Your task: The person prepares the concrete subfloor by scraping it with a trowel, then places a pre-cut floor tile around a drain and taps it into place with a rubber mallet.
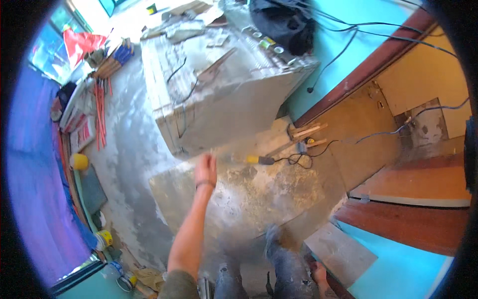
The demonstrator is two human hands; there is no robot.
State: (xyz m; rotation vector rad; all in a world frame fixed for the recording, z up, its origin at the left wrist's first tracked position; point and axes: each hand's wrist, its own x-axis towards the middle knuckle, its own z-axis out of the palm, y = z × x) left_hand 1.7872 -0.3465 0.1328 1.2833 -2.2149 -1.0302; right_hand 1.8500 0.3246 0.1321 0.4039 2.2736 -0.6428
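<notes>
My left hand is stretched forward over the dusty floor slab, near the front lower edge of a large box-shaped block. Its fingers are closed; motion blur hides what they hold, if anything. To its right lies a yellow and black corded power tool, apart from the hand. Low at the right, beside my knee, is my right hand, partly cut off by my leg. It is close to the left edge of a grey tile; its fingers are mostly hidden, so a grip cannot be made out.
Wood strips and a black cord lie beyond the tool. Boards and scraps cover the block's top, with a black bag behind. Orange rods, a yellow container and a purple curtain line the left. Cables hang at upper right.
</notes>
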